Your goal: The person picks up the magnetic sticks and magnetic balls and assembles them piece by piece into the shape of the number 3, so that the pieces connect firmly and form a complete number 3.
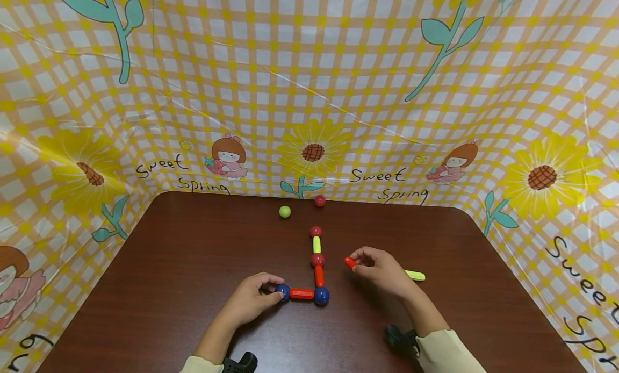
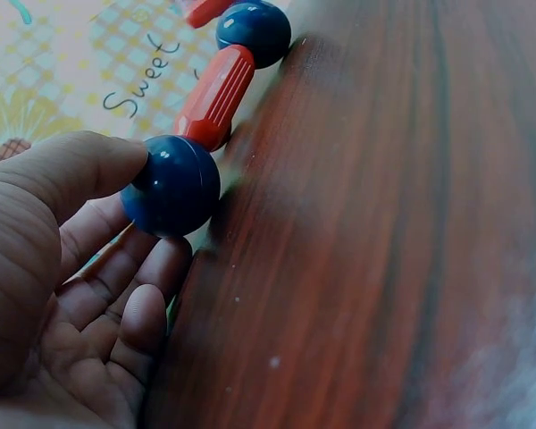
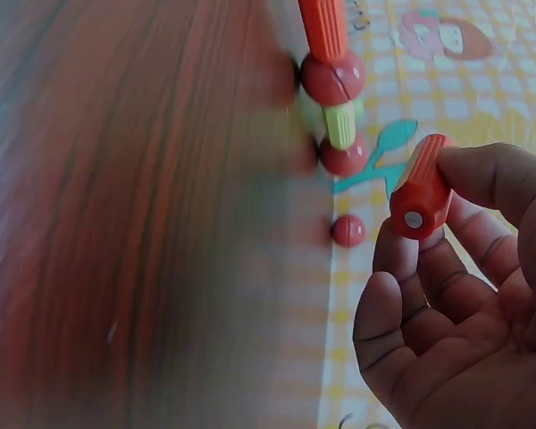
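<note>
A ridged red rod (image 3: 422, 188) is pinched by the right hand (image 1: 384, 273); a blue ball (image 2: 172, 186) ending a chain (image 1: 302, 294), by the left hand (image 1: 252, 299)

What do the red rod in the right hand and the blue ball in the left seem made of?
Red rod: likely satin plastic, with molded-looking ridges; the silvery disc in its end looks metallic. Blue ball: glossy, probably plastic, with bright highlights and a faint seam; coated metal is possible.
</note>
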`<action>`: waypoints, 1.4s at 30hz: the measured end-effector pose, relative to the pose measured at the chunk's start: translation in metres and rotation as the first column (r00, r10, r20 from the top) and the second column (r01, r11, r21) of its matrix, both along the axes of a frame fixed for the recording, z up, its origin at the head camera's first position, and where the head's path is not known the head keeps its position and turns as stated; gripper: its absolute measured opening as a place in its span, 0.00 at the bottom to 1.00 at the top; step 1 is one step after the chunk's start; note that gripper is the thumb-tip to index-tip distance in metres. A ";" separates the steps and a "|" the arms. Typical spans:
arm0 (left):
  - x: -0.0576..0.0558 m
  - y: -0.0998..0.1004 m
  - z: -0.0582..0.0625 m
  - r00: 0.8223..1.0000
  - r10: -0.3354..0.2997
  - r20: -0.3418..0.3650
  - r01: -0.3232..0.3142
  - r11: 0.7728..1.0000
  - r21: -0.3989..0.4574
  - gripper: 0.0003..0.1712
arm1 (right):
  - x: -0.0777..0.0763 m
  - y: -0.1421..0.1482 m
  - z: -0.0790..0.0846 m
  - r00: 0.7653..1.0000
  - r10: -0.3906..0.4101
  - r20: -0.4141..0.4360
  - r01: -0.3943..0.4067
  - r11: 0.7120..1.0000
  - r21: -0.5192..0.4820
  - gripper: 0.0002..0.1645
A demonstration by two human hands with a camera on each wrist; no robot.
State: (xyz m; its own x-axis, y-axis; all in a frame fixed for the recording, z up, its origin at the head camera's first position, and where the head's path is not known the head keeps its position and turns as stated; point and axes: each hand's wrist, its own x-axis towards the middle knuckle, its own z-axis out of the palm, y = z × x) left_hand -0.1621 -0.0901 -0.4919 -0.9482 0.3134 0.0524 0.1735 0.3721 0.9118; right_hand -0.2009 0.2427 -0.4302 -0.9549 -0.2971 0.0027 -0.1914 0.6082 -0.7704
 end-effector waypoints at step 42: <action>-0.002 -0.002 0.000 0.999 -0.007 -0.036 0.007 1.000 -0.004 0.14 | -0.047 -0.081 -0.009 0.964 0.248 -0.100 -0.253 0.967 -0.043 0.11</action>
